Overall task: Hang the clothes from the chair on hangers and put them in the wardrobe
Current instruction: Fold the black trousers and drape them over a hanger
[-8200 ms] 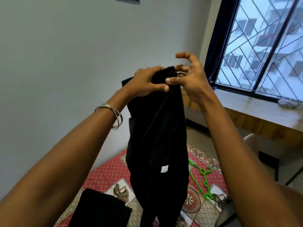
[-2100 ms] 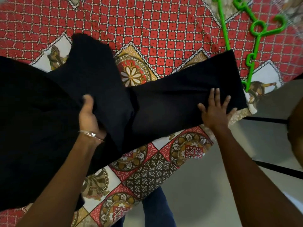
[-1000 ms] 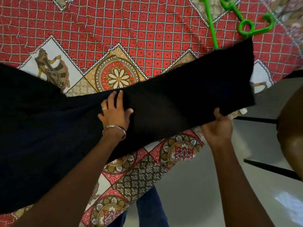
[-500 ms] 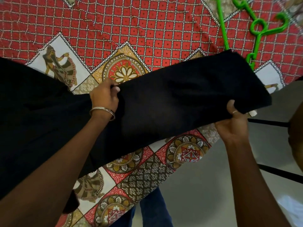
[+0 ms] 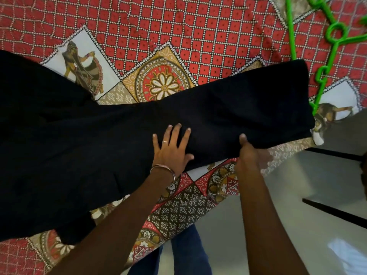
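A black garment lies folded lengthwise across the bed, reaching from the left edge of the view to the bed's right corner. My left hand lies flat on its middle with the fingers spread. My right hand grips the garment's near edge, thumb on top and fingers hidden underneath. A green plastic hanger rests on the bed just beyond the garment's right end, partly under it.
The bed carries a red patterned bedspread with figure and flower panels. Grey floor lies to the right, crossed by black chair legs. My legs in blue jeans stand against the bed's edge.
My left hand has let go of the far edge, slid right and flattened on the cloth. My right hand has moved left along the near edge. The garment lies lower and flatter.
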Action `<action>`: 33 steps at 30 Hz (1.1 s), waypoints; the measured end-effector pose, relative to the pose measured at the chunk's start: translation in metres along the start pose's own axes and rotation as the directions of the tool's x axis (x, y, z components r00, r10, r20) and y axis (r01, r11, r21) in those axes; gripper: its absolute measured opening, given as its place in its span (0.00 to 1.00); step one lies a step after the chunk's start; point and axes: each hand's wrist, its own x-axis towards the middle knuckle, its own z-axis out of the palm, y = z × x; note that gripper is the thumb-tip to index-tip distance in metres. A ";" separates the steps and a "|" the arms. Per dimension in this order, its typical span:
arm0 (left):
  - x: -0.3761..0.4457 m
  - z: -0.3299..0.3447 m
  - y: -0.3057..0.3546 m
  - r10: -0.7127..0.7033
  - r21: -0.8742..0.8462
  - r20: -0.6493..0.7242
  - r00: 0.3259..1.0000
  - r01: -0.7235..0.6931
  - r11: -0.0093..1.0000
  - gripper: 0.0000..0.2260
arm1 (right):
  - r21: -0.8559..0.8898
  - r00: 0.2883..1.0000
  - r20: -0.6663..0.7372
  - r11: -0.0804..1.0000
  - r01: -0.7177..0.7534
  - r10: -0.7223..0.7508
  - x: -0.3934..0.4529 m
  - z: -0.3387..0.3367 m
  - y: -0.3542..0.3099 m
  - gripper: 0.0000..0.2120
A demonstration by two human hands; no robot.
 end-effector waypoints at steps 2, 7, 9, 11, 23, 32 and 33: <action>-0.003 0.005 0.002 -0.025 -0.006 0.021 0.999 0.025 1.000 0.36 | 0.009 0.999 -0.009 0.999 -0.039 0.039 0.000 0.003 0.001 0.40; 0.002 0.010 -0.007 -0.007 0.023 0.101 0.995 0.005 1.000 0.35 | 0.348 0.946 0.315 0.919 -0.186 0.072 0.000 -0.014 0.001 0.17; 0.005 0.010 -0.009 -0.010 0.056 0.138 0.990 0.002 0.998 0.35 | 0.399 0.912 0.408 0.888 -0.228 0.051 -0.001 -0.018 -0.001 0.19; 0.008 0.005 -0.011 0.011 0.029 0.199 0.980 -0.017 0.999 0.35 | 0.453 0.900 0.437 0.868 -0.203 -0.017 -0.009 -0.022 -0.003 0.21; -0.034 -0.064 -0.090 -0.372 -0.981 0.146 0.917 0.182 0.063 0.10 | 0.267 0.632 0.384 0.736 0.622 -0.674 -0.146 -0.030 -0.005 0.14; -0.210 -0.048 -0.309 -0.509 -0.832 0.356 0.784 0.018 -0.554 0.34 | -0.136 0.124 0.979 -0.068 0.988 -0.159 -0.307 0.034 0.231 0.27; -0.217 -0.044 -0.320 -0.501 -0.814 0.388 0.773 0.032 -0.581 0.34 | -0.104 0.077 0.986 -0.179 0.978 -0.149 -0.304 0.037 0.242 0.30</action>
